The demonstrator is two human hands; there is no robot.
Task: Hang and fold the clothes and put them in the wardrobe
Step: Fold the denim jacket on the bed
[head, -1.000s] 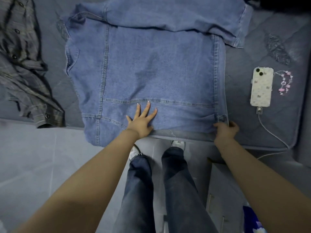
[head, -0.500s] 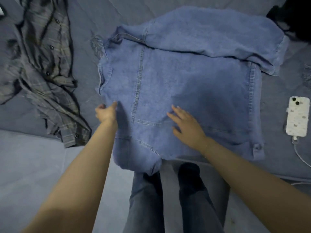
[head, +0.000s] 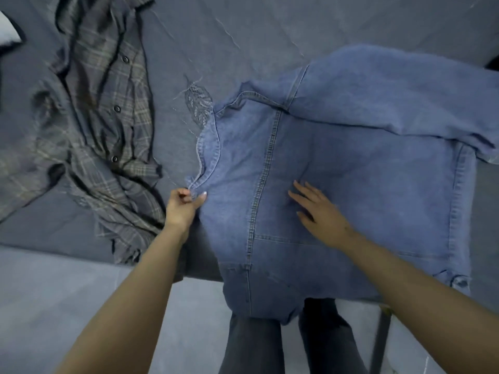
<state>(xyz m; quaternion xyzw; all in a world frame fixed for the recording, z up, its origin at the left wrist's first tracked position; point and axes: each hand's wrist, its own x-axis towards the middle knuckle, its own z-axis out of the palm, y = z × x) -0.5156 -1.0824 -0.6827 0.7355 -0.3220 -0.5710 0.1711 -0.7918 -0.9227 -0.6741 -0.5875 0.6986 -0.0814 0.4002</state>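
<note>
**Denim jacket partly folded, plaid shirt untouched, wardrobe not yet reached**

The denim jacket [head: 351, 190] lies back-up on the bed [head: 243, 31], close to its near edge, with the hem hanging over that edge toward the person's legs. One sleeve is already laid across the top of the garment, along the side farthest from the person, so the folding has begun but is far from finished. The body of the jacket is otherwise spread at full width.

The left hand [head: 183, 209] pinches the jacket's left edge, just below the curved seam there, with thumb and fingers curled on the cloth. The right hand [head: 321, 211] lies flat on the middle of the back panel, fingers straight and spread, pressing the denim down. Judging from this, the step in hand is bringing the left side inward over the pinned centre.

A grey plaid shirt [head: 102, 136] lies crumpled and unbuttoned toward the bed's left side, well apart from the jacket; nothing suggests it has been dealt with. No hanger and no wardrobe are in view.

What remains, as far as can be judged: finishing the jacket's side folds and its final fold, handling the shirt, and carrying both to the wardrobe. The task looks to be in an early stretch.
</note>
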